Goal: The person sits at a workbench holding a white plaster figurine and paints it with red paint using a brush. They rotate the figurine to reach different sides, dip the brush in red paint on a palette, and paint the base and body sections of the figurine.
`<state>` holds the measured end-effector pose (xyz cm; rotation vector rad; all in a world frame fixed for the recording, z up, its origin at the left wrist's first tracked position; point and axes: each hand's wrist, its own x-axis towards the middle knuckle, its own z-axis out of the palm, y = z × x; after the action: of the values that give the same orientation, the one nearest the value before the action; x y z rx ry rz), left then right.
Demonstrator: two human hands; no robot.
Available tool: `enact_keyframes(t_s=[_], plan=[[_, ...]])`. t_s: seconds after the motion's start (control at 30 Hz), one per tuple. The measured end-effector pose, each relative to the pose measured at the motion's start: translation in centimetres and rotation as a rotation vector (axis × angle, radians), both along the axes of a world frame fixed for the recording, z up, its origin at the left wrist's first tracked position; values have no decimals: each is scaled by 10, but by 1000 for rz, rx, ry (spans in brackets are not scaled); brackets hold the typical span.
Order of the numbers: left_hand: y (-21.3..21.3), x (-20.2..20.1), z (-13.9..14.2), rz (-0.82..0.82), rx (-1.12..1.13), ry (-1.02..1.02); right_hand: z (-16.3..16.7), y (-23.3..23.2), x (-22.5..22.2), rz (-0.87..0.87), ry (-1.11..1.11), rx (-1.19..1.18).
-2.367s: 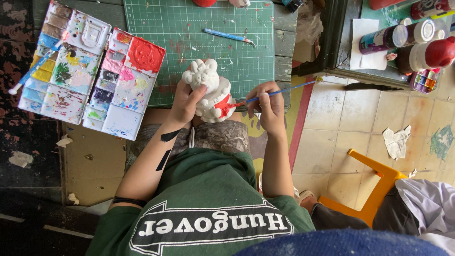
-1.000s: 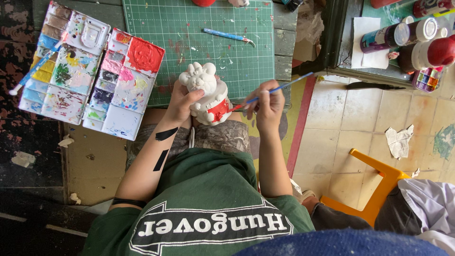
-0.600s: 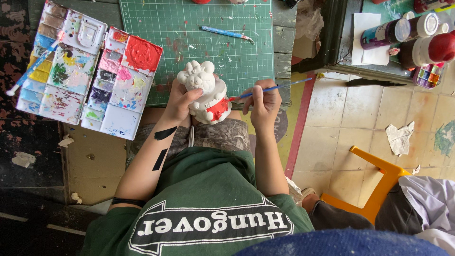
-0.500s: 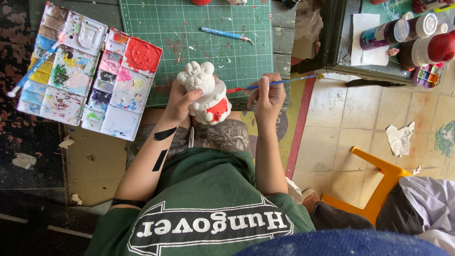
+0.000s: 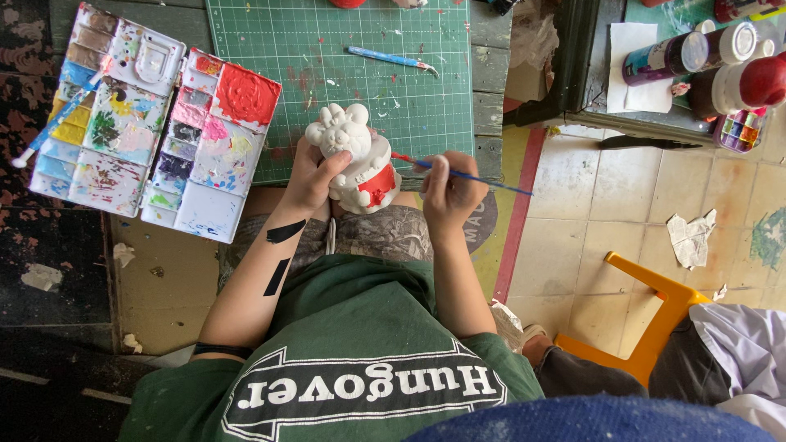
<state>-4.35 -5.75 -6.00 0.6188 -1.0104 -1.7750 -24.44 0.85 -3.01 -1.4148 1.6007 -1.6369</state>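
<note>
Two open paint palettes [image 5: 155, 127] lie just beyond the left hand's [image 5: 309, 176] fingers, their wells smeared with blues, yellows, pinks and one full red square. That hand's fingers wrap a white plaster animal figurine [image 5: 354, 160] with a red-painted patch, held at the near edge of the green cutting mat [image 5: 360, 61]. The right hand [image 5: 449, 192] pinches a thin blue paintbrush [image 5: 467, 174], its tip touching the red patch. Paint bottles [image 5: 712, 61] stand well apart, beyond bare tiled floor [image 5: 598, 213].
</note>
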Motion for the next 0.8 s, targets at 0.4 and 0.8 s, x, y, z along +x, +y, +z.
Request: enact_keyframes(t_s=[0.4,0.8], plan=[[1,-1,0,20,9,-6,13,17,19,71,-23,-101],[1,-3,-1,51,-20,-37,1,13,13,72,183,-194]])
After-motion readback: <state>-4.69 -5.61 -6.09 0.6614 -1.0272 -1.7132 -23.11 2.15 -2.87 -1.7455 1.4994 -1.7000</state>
